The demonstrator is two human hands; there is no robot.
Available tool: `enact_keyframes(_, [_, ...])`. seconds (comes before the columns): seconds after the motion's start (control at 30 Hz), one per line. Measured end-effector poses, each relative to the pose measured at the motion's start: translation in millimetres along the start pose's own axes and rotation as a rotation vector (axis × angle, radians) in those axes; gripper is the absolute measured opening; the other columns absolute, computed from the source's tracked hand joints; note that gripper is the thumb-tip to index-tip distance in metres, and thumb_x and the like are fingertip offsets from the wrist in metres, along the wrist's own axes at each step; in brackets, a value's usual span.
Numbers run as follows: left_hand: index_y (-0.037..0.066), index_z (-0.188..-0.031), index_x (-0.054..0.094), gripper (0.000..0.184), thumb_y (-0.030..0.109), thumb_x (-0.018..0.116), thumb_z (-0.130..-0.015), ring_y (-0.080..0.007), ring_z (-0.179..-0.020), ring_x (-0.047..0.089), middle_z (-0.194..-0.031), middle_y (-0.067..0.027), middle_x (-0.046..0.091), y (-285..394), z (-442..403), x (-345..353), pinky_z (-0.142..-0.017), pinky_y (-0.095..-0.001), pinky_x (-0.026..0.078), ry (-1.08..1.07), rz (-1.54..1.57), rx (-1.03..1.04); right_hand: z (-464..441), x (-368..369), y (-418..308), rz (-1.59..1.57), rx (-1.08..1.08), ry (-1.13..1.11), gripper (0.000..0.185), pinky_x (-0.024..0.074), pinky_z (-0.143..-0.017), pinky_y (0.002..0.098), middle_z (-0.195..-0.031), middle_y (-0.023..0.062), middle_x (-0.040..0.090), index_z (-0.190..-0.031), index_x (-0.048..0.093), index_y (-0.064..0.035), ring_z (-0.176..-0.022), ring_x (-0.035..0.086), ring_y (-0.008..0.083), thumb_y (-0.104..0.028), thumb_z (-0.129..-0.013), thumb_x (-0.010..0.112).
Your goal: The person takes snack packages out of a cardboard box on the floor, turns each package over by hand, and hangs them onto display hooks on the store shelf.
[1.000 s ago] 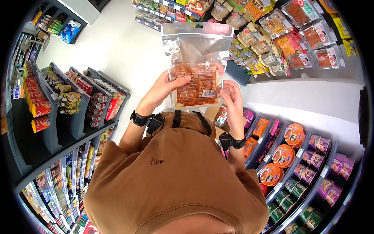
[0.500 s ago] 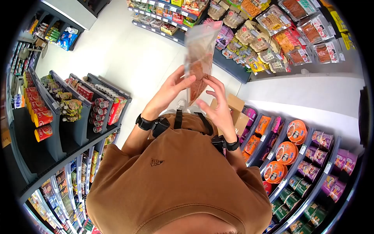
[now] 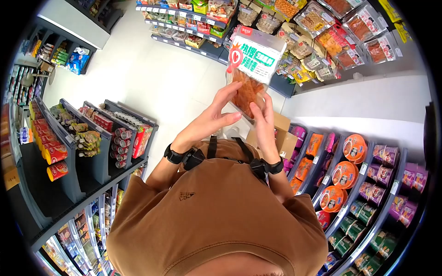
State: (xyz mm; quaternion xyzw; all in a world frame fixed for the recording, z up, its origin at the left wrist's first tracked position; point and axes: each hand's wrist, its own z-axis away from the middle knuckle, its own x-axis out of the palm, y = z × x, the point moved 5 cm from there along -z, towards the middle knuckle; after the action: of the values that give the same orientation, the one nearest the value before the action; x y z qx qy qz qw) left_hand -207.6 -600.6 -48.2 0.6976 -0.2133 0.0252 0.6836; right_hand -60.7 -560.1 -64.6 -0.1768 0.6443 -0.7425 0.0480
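Observation:
A clear snack packet (image 3: 253,55) with a white label, green print and a red heart-shaped mark is held up in front of my chest. Reddish-brown food shows through its lower half. My right hand (image 3: 264,120) pinches the packet's lower right edge, thumb on the front. At the left edge, my left hand (image 3: 212,115) touches the packet with its fingertips, while its thumb is stretched out apart near the bottom corner. Both wrists wear black straps.
Hanging snack packets (image 3: 322,41) fill the rack ahead on the right. Orange instant-noodle bowls (image 3: 344,174) line the shelf at my right, beside an open cardboard box (image 3: 281,131). On the left stands a dark shelf (image 3: 50,202) with red cans (image 3: 120,147). Pale floor (image 3: 170,69) lies ahead.
The packet has turned from a slanted, blurred position so its printed label now faces me. My right hand has closed on its lower edge; the left thumb has come off its front.

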Motion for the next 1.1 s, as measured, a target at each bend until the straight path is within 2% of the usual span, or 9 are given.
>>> enact_keyframes(0.17, [0.006, -0.143, 0.027, 0.062, 0.016, 0.06, -0.092, -0.0275, -0.131, 0.04, -0.149, -0.0085, 0.027, 10, 6, -18, -0.096, -0.0381, 0.046, 0.045, -0.087, -0.079, -1, -24, 12, -0.053, 0.051, 0.163, 0.047, 0.0329, -0.104, 0.0312, -0.135, 0.0117, 0.045, -0.138, 0.038, -0.0007, -0.124, 0.042, 0.0179, -0.018, -0.095, 0.051])
enact_keyframes(0.2, [0.003, -0.136, 0.038, 0.05, 0.016, 0.059, -0.093, -0.0239, -0.121, 0.051, -0.141, -0.0089, 0.04, 10, 7, -26, -0.089, -0.0339, 0.048, 0.153, -0.102, -0.068, -1, -27, 17, -0.089, 0.064, 0.159, 0.049, 0.0305, -0.105, 0.0314, -0.137, 0.0113, 0.044, -0.138, 0.038, -0.0004, -0.125, 0.041, 0.0179, -0.018, -0.095, 0.051])
enact_keyframes(0.43, [0.003, -0.124, 0.05, 0.037, 0.014, 0.062, -0.091, -0.0159, -0.108, 0.054, -0.125, -0.007, 0.052, 2, 18, -67, -0.086, -0.0288, 0.047, 0.364, -0.179, -0.142, 10, -31, 16, -0.229, 0.112, 0.182, 0.054, 0.0227, -0.108, 0.0322, -0.142, 0.0077, 0.04, -0.14, 0.038, -0.0006, -0.13, 0.034, 0.0182, -0.018, -0.092, 0.055])
enact_keyframes(0.63, [0.0, -0.123, 0.051, 0.035, 0.009, 0.061, -0.091, -0.0132, -0.103, 0.055, -0.115, -0.0058, 0.058, -5, 15, -53, -0.087, -0.0271, 0.046, 0.183, -0.134, -0.177, 13, -27, 19, -0.275, 0.122, 0.15, 0.055, 0.0224, -0.108, 0.034, -0.141, 0.0076, 0.04, -0.139, 0.038, -0.0007, -0.128, 0.035, 0.0196, -0.019, -0.09, 0.056])
enact_keyframes(0.73, [0.001, -0.12, 0.055, 0.031, 0.009, 0.062, -0.091, -0.0068, -0.088, 0.057, -0.097, -0.0009, 0.063, -13, 8, -51, -0.078, -0.0229, 0.046, 0.142, -0.171, -0.213, 12, -29, 25, -0.293, 0.118, 0.141, 0.055, 0.0231, -0.108, 0.0346, -0.139, 0.0079, 0.042, -0.139, 0.038, -0.0009, -0.129, 0.035, 0.0193, -0.02, -0.09, 0.055])
enact_keyframes(0.87, [0.001, -0.12, 0.055, 0.031, 0.011, 0.062, -0.091, -0.0041, -0.085, 0.055, -0.097, 0.0009, 0.062, -21, -10, -55, -0.075, -0.0216, 0.046, 0.095, -0.184, -0.189, 16, -32, 29, -0.255, 0.155, 0.26, 0.055, 0.0273, -0.107, 0.0341, -0.138, 0.0076, 0.044, -0.139, 0.04, -0.0036, -0.129, 0.037, 0.0202, -0.017, -0.088, 0.056])
enact_keyframes(0.9, [0.001, -0.12, 0.055, 0.031, 0.011, 0.062, -0.091, -0.0042, -0.085, 0.055, -0.097, 0.0011, 0.062, -22, -16, -54, -0.074, -0.0217, 0.046, 0.106, -0.186, -0.195, 11, -52, 58, -0.076, -0.043, 0.166, 0.053, 0.027, -0.108, 0.0322, -0.138, 0.0072, 0.045, -0.138, 0.041, -0.0013, -0.13, 0.037, 0.019, -0.014, -0.089, 0.056])
enact_keyframes(0.97, [0.001, -0.116, 0.056, 0.028, 0.012, 0.062, -0.092, -0.0042, -0.084, 0.055, -0.094, 0.0022, 0.061, -39, -33, -59, -0.074, -0.0218, 0.046, 0.046, -0.12, -0.231, 9, -39, 21, -0.229, 0.115, 0.24, 0.053, 0.0257, -0.109, 0.0311, -0.142, 0.0123, 0.041, -0.139, 0.037, 0.0027, -0.133, 0.035, 0.0194, -0.02, -0.095, 0.054])
enact_keyframes(1.1, [0.002, -0.104, 0.058, 0.018, 0.015, 0.062, -0.092, -0.003, -0.077, 0.051, -0.086, 0.0047, 0.056, -33, -61, -51, -0.069, -0.0212, 0.043, -0.004, -0.166, -0.209, -1, -56, 22, -0.073, 0.016, 0.251, 0.055, 0.0257, -0.109, 0.03, -0.144, 0.0128, 0.038, -0.141, 0.031, 0.005, -0.132, 0.035, 0.0184, -0.021, -0.097, 0.051])
